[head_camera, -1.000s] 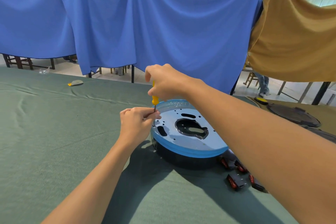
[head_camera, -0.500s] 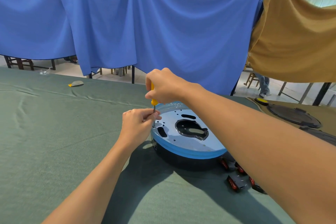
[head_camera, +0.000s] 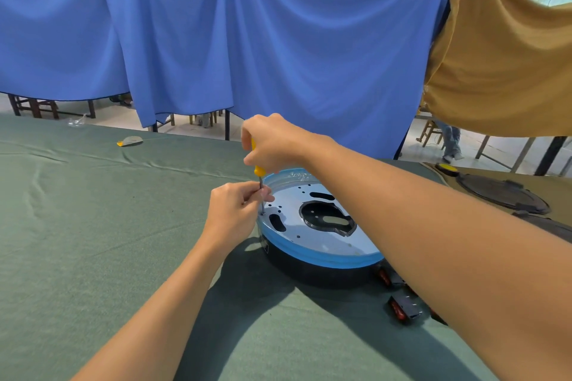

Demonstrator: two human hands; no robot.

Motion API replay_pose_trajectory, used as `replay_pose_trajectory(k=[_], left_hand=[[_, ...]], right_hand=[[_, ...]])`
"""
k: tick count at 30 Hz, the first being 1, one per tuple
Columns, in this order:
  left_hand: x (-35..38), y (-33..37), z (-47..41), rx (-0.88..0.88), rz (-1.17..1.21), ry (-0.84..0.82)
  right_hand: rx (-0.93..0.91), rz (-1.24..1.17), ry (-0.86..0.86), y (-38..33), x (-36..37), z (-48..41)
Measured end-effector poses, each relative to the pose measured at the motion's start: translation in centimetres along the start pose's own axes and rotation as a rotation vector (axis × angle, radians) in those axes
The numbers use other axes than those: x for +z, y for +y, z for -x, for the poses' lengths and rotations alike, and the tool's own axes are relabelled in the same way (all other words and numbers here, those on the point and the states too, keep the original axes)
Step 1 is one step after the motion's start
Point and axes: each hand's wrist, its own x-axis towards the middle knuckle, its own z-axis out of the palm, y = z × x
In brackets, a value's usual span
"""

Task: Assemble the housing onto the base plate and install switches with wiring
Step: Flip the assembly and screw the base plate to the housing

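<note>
Right hand (head_camera: 272,142): clenched around the yellow handle of a screwdriver (head_camera: 257,169), which it holds upright, tip down.

Left hand (head_camera: 235,213): directly below and slightly to the left of the right hand. Its thumb and fingertips pinch the metal shaft of the screwdriver just beneath the handle.

The tool tip meets a hole near the left edge of the base plate (head_camera: 325,244), immediately right of the left hand. Whether a screw sits under the tip cannot be told.

The base plate is round and silvery with a blue rim and several cut-outs. It lies on top of the black housing (head_camera: 309,274), and both rest on the green-covered surface (head_camera: 93,241) below the right forearm.

Black switches (head_camera: 404,309) with red rockers lie loose on the surface just beyond the housing, to the right of both hands and partly hidden by the right forearm.

Further right, well apart from the hands, are dark round parts (head_camera: 501,193). Far to the left is a small grey and yellow item (head_camera: 130,141). A blue cloth (head_camera: 247,40) and a tan cloth (head_camera: 501,56) hang behind the hands.
</note>
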Motion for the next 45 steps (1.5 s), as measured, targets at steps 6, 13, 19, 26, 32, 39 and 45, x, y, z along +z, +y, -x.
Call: replay_pose_trajectory(k=[6, 13, 19, 26, 32, 39, 45], left_hand=[[0.4, 0.3, 0.4, 0.058, 0.014, 0.091], [0.1, -0.2, -0.3, 0.03, -0.033, 0.015], [0.2, 0.0, 0.4, 0.06, 0.045, 0.109], [0.1, -0.1, -0.2, 0.013, -0.01, 0.015], [0.3, 0.2, 0.3, 0.019, 0.051, 0.047], [0.2, 0.0, 0.1, 0.035, 0.003, 0.076], [0.2, 0.0, 0.2, 0.04, 0.026, 0.041]], right_hand=[[0.145, 0.147, 0.127, 0.9, 0.7, 0.1], [0.009, 0.054, -0.015, -0.2, 0.0, 0.1], [0.092, 0.159, 0.158, 0.1, 0.7, 0.0], [0.03, 0.211, 0.011, -0.7, -0.3, 0.0], [0.042, 0.149, 0.111, -0.4, 0.3, -0.1], [0.027, 0.174, 0.009, -0.7, -0.2, -0.1], [0.008, 0.124, 0.126, -0.3, 0.6, -0.2]])
